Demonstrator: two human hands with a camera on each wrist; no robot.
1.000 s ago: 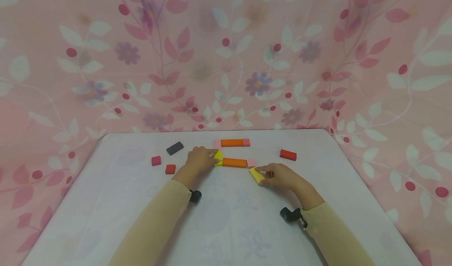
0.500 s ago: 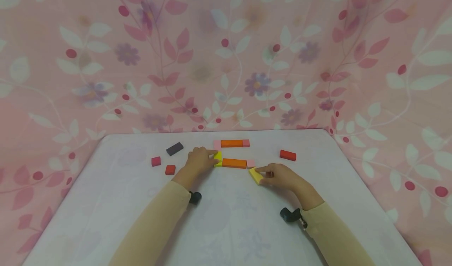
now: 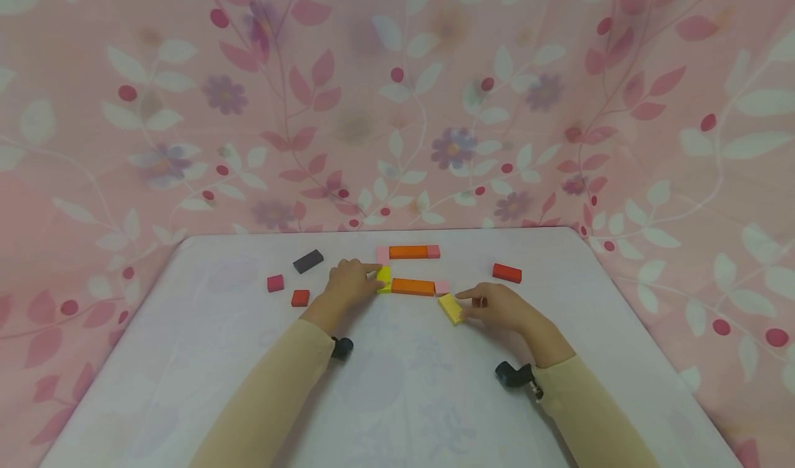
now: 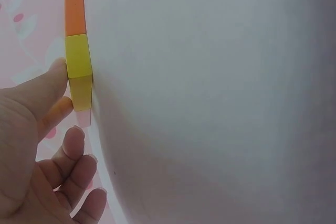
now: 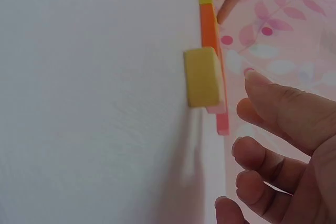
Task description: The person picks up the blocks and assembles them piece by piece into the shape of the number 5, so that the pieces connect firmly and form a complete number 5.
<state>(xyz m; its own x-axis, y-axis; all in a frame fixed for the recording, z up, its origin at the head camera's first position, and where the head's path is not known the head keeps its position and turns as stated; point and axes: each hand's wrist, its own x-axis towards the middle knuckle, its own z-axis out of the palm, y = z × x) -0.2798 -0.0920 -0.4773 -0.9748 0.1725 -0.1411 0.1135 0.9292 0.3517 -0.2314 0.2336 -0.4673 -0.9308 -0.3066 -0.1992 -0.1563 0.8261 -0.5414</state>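
In the head view my left hand touches a yellow block with its thumb and straight index finger. The left wrist view shows both fingertips along the upper edge of that yellow block, the other fingers loosely bent. This block meets an orange block in the near row, which ends in a pink block. My right hand is beside a second yellow block, which lies tilted near the pink one. A gap separates its fingers from that yellow block in the right wrist view.
Behind, another orange block lies between pink blocks. A dark grey block, a crimson block and a small red block lie left. A longer red block is at right. Floral cloth hangs behind the table.
My right hand has let go of the second yellow block and shifted slightly right, with its index finger lifted off. The left hand stays at its yellow block.
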